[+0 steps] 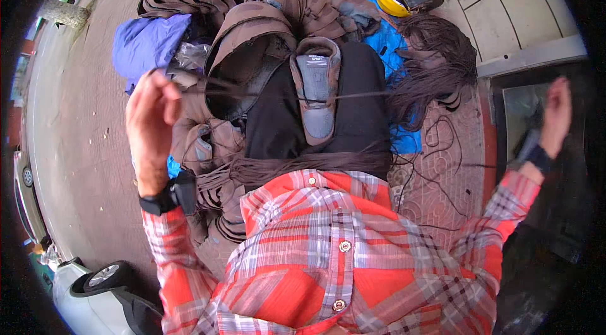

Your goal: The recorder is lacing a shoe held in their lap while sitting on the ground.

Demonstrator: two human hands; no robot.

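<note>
A grey and brown shoe upper lies sole side up on my black-clad lap. A dark thread runs through it and is pulled taut to both sides. My left hand is raised at the left with its fingers pinched on one end of the thread. My right hand is flung out far right, blurred, with fingers closed on the other end. A bundle of dark threads lies across my lap above my red plaid shirt.
A pile of brown shoe uppers sits ahead on a blue sheet. Beside it are a purple bag, a tangle of dark thread, a yellow round object. A car wheel is at lower left.
</note>
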